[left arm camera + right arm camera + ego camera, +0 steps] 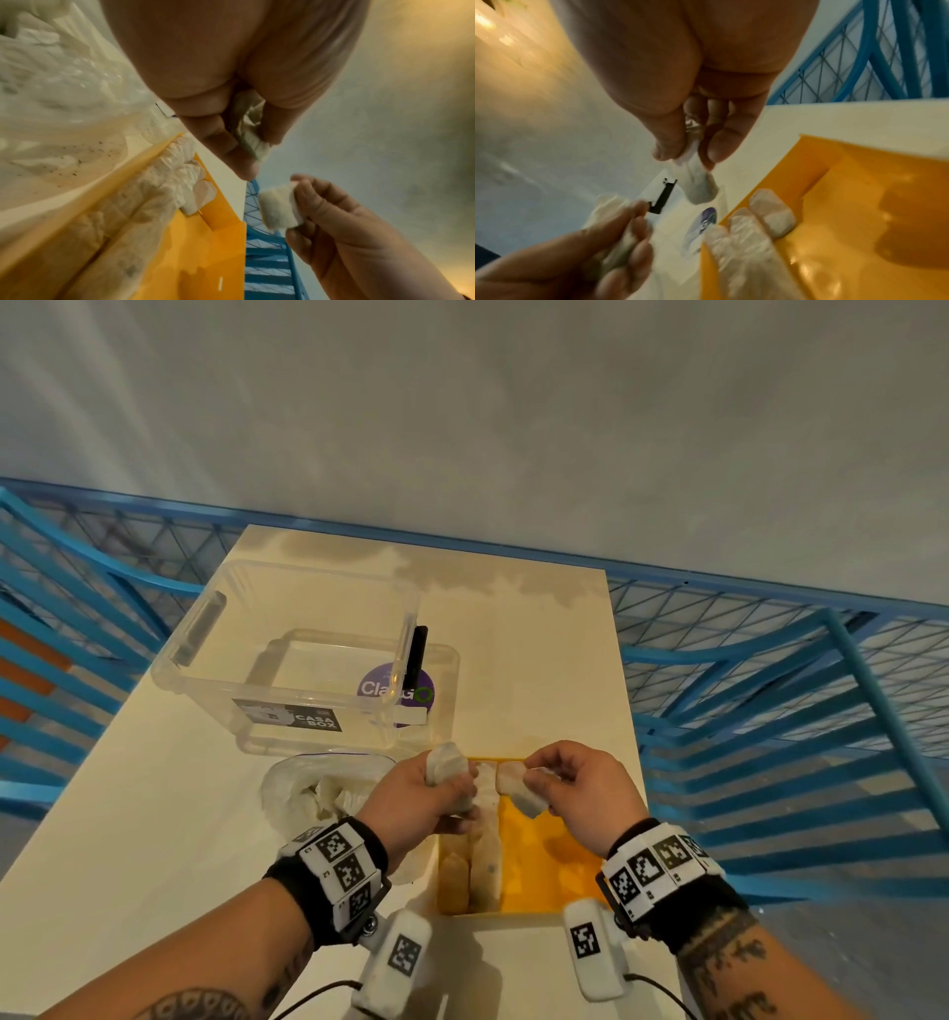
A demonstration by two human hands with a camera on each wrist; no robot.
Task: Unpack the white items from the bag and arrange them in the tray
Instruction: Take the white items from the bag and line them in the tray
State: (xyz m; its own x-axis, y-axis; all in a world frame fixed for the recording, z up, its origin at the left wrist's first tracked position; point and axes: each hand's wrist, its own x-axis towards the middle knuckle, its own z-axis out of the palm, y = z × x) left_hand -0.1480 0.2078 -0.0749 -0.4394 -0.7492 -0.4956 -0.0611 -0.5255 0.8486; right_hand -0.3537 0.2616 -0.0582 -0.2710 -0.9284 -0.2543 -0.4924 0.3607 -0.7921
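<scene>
Both hands held white items above the tray

Left hand [418,796] gripped one white item [445,765]; right hand [580,788] pinched another [518,788] above the yellow tray [544,860], lower centre. A loose pinch risked a drop outside the row.

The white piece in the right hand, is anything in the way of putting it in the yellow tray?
Nothing visible blocks it. The right hand holds the white piece above the yellow tray, whose right side is bare. The white pieces already placed fill only its left side.

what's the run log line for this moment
left hand: grips white item | right hand: pinches white item over yellow tray | tray: two rows started | bag: open, left of tray
</scene>
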